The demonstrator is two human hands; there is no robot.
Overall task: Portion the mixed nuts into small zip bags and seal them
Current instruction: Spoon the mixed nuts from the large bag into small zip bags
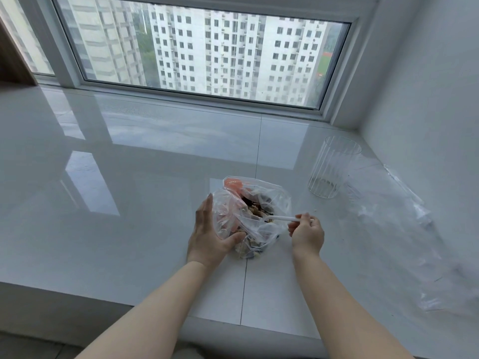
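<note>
1. Two bare hands work at the lower centre of the frame, over a glossy white counter [129, 203] that runs under a wide window [202, 55].
2. A clear plastic bag of mixed nuts [248, 224] sits on the counter between the hands, its mouth open toward the top of the frame and a pale red strip showing along its upper edge.
3. The mixed nuts [256, 211] show as brown, tan and dark pieces inside the bag, both near the mouth and heaped at the bottom just above the counter.
4. The left hand [210, 234] cups the left side of the bag: its grip is half-curled, with the fingers up against the plastic and the thumb pressed across the lower front.
5. The right hand [307, 231] sits just right of the bag, its grip closed in a pinch on the end of a white plastic spoon [281, 218].
6. The spoon lies nearly level, pointing left, and its bowl end reaches into the open bag among the nuts.
7. A clear ribbed glass [333, 169] stands upright on the counter at the right of the frame, well apart from the bag, with only a thin residue at its bottom.
8. Several empty transparent zip bags [404, 229] lie flat along the right side of the counter, beside the glass and next to the white wall [427, 86].
9. A few small crumbs [315, 210] lie on the counter just above the right hand.
10. Through the window, tall white apartment blocks fill the upper part of the frame.
</note>
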